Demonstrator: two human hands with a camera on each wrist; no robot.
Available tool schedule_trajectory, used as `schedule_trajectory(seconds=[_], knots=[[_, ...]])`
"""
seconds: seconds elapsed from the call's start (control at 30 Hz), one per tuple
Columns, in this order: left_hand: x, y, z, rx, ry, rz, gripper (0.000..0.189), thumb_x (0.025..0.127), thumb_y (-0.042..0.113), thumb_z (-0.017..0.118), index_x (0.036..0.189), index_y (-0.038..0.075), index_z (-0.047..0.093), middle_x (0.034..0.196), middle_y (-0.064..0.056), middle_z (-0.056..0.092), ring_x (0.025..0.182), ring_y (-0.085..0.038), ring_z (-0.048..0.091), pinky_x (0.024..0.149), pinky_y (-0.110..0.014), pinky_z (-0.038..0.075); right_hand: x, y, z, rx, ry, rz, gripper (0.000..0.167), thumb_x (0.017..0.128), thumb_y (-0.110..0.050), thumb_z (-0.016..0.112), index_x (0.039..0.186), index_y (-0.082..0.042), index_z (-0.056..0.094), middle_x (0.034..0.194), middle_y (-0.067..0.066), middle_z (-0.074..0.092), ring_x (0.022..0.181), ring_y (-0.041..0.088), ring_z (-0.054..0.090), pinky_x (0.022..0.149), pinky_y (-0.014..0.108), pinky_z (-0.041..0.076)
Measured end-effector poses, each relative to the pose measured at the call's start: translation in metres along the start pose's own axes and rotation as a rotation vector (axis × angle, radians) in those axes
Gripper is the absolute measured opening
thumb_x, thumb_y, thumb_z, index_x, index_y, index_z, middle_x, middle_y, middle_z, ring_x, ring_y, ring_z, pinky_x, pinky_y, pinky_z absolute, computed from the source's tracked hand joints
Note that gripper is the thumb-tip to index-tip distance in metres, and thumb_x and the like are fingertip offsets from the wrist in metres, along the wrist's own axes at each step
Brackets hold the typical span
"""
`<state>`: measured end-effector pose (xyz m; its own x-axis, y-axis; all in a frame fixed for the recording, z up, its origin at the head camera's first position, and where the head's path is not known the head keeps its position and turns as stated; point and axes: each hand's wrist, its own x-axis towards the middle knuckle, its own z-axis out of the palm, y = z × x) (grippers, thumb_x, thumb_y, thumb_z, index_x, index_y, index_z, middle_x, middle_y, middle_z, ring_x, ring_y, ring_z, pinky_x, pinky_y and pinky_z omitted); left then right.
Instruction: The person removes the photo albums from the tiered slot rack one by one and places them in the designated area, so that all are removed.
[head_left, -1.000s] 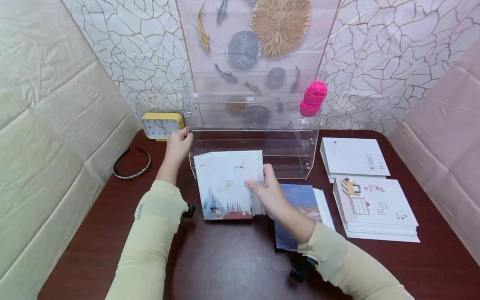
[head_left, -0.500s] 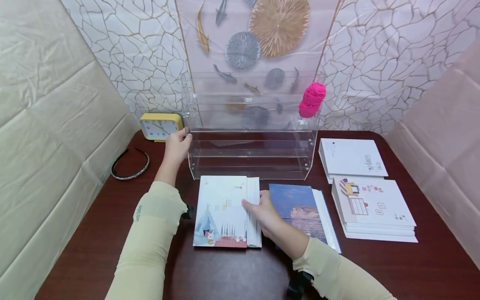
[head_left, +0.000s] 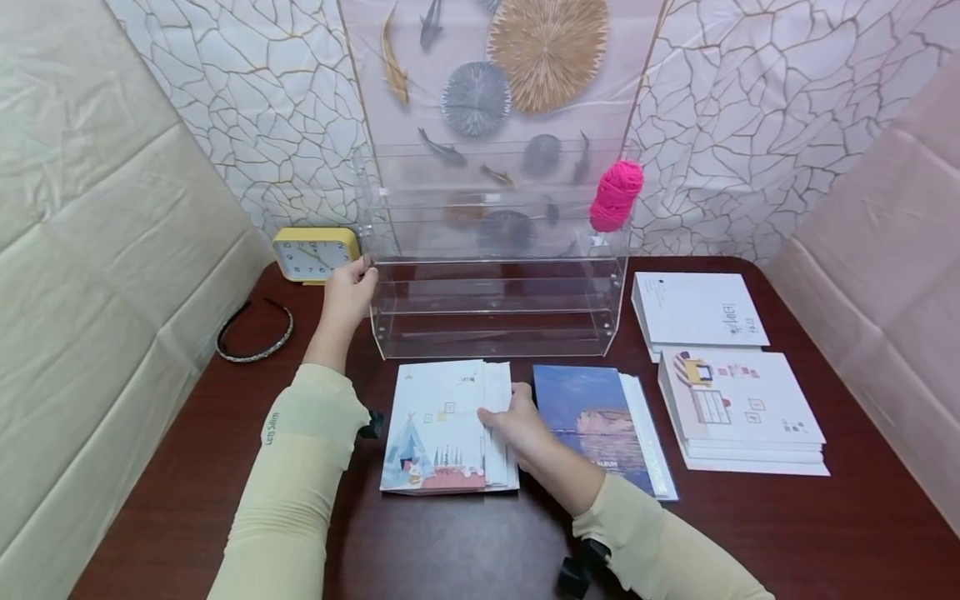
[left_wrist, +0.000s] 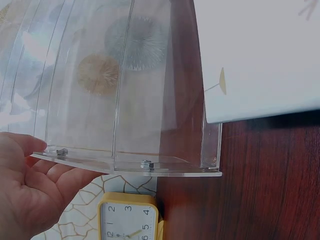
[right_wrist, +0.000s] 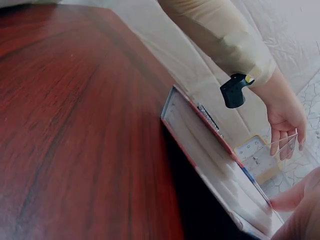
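Observation:
In the head view my right hand (head_left: pixel 517 425) holds the right edge of a small stack of white photo albums (head_left: pixel 442 450), thumb on top. The uppermost has a tent drawing on its cover. A clear acrylic display rack (head_left: pixel 495 343) stands behind the stack, its lower tiers bare. My left hand (head_left: pixel 349 292) pinches the rack's left side panel. The left wrist view shows the left thumb and fingers (left_wrist: pixel 37 172) on either side of that panel's edge. In the right wrist view, the albums' page edges (right_wrist: pixel 215 160) appear close over the table, with right fingers (right_wrist: pixel 295 197) at one end.
A blue album (head_left: pixel 592 417) lies on a white one right of my right hand. Two stacks of white albums (head_left: pixel 750 408) sit farther right. Pink yarn (head_left: pixel 617 196) rests at the rack's upper right. A yellow clock (head_left: pixel 315 254) and a headband (head_left: pixel 255 332) are at left.
My right hand has brought the albums down and toward the front, away from the rack, and they now lie flatter. The left hand has kept its grip on the rack's side.

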<state>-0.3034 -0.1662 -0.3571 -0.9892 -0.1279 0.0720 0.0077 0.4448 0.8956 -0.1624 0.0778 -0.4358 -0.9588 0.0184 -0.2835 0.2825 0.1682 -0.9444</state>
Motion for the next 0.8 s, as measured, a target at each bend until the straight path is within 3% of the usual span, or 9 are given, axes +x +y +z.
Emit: schedule_trajectory(seconds=[0.17, 0.33, 0.63, 0.8], knots=[[-0.001, -0.001, -0.001, -0.006, 0.007, 0.007, 0.041, 0.098, 0.019, 0.044, 0.138, 0.009, 0.047, 0.141, -0.011, 0.042, 0.105, -0.027, 0.053, 0.068, -0.041, 0.054, -0.002, 0.004, 0.001, -0.141, 0.031, -0.094, 0.068, 0.084, -0.003, 0.067, 0.135, 0.004, 0.022, 0.132, 0.029, 0.036, 0.124, 0.039, 0.035, 0.099, 0.05, 0.033], [-0.001, -0.003, -0.001, 0.01, 0.011, 0.006, 0.041, 0.098, 0.019, 0.045, 0.138, 0.009, 0.047, 0.137, -0.012, 0.046, 0.099, -0.025, 0.053, 0.068, -0.037, 0.054, -0.009, 0.005, 0.003, -0.322, 0.049, -0.184, 0.068, 0.083, -0.004, 0.068, 0.137, 0.005, 0.027, 0.134, 0.028, 0.031, 0.124, 0.039, 0.032, 0.101, 0.05, 0.031], [-0.002, -0.002, 0.0, 0.018, 0.024, 0.018, 0.04, 0.098, 0.019, 0.045, 0.136, 0.01, 0.049, 0.135, -0.012, 0.048, 0.09, -0.022, 0.053, 0.063, -0.033, 0.054, -0.016, 0.007, 0.002, -0.407, -0.036, -0.285, 0.054, 0.088, 0.0, 0.059, 0.134, 0.002, 0.033, 0.145, 0.027, 0.018, 0.13, 0.043, 0.018, 0.102, 0.054, 0.025], [-0.002, 0.0, 0.002, 0.014, 0.036, 0.025, 0.038, 0.098, 0.019, 0.046, 0.133, 0.008, 0.053, 0.118, -0.013, 0.054, 0.079, -0.019, 0.051, 0.061, -0.034, 0.054, -0.018, 0.01, 0.001, -0.468, -0.077, -0.343, 0.047, 0.089, 0.003, 0.055, 0.131, 0.002, 0.036, 0.145, 0.031, 0.017, 0.132, 0.046, 0.012, 0.104, 0.058, 0.017]])
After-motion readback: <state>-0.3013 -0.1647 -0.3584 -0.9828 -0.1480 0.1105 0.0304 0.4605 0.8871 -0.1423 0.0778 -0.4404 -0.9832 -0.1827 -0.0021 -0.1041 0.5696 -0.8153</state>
